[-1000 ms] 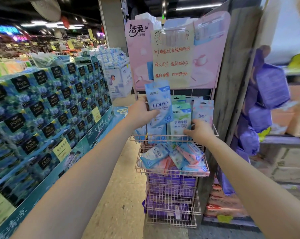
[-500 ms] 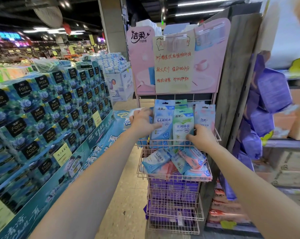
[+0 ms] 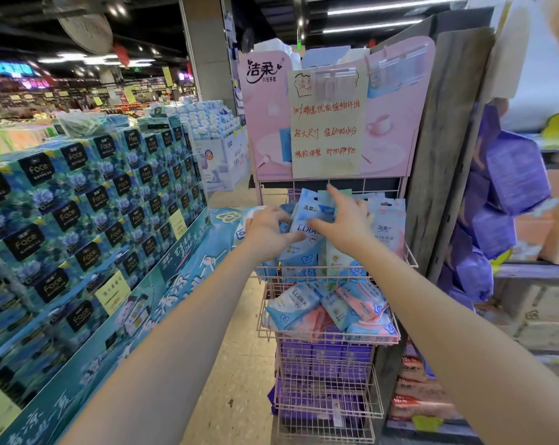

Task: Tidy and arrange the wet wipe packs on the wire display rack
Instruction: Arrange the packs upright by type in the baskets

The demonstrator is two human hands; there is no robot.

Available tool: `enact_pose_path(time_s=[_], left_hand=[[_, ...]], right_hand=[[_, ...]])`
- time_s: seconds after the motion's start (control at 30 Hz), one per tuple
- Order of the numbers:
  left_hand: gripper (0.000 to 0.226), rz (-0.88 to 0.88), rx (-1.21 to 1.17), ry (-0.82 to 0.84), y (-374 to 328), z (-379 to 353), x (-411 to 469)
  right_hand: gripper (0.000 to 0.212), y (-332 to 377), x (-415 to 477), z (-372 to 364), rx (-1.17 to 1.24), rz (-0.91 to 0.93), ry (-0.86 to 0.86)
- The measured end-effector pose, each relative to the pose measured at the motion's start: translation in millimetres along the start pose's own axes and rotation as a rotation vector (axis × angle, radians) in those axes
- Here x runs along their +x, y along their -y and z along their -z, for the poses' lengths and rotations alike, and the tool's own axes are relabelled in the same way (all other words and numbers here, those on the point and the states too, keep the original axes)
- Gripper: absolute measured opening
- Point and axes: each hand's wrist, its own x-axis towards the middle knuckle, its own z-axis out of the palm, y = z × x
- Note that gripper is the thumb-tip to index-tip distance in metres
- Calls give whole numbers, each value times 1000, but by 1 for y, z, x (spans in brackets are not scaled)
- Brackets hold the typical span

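A pink wire rack stands in front of me. Its top basket holds upright wet wipe packs: a blue pack, a green pack and a pink pack. My left hand grips the left edge of the blue pack. My right hand lies across the tops of the blue and green packs with its fingers stretched up and back. The second basket holds several blue and pink packs lying jumbled. The lower baskets hold purple packs.
A pink brand board with a handwritten paper sign rises behind the rack. Stacked blue tissue boxes line the left side of the aisle. A grey wood panel and hanging purple bags are on the right. Tiled floor lies between.
The blue pack came down from above into the top basket in my left hand. My right hand rose from the basket's front rim to the tops of the packs.
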Motion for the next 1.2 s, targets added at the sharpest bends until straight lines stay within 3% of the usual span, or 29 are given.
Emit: enact_pose_path(time_s=[0.1, 0.2, 0.37, 0.7, 0.87, 1.0, 1.2], left_hand=[[50, 12, -7, -12, 1, -2, 2], [49, 35, -78, -4, 0, 0, 3], [33, 108, -433, -108, -1, 12, 3], [41, 77, -82, -122, 9, 6, 8], [66, 360, 156, 2, 13, 17, 13], [62, 384, 45, 10, 30, 15, 17], [71, 371, -82, -39, 40, 22, 11]], right_hand=[[64, 5, 8, 1, 133, -64, 99], [36, 10, 9, 4, 232, 20, 102], [25, 12, 12, 10, 311, 60, 131], [49, 1, 21, -23, 7, 101, 152], [56, -3, 23, -23, -147, 179, 132], [68, -2, 22, -22, -246, 197, 118], [66, -5, 18, -25, -233, 228, 79]])
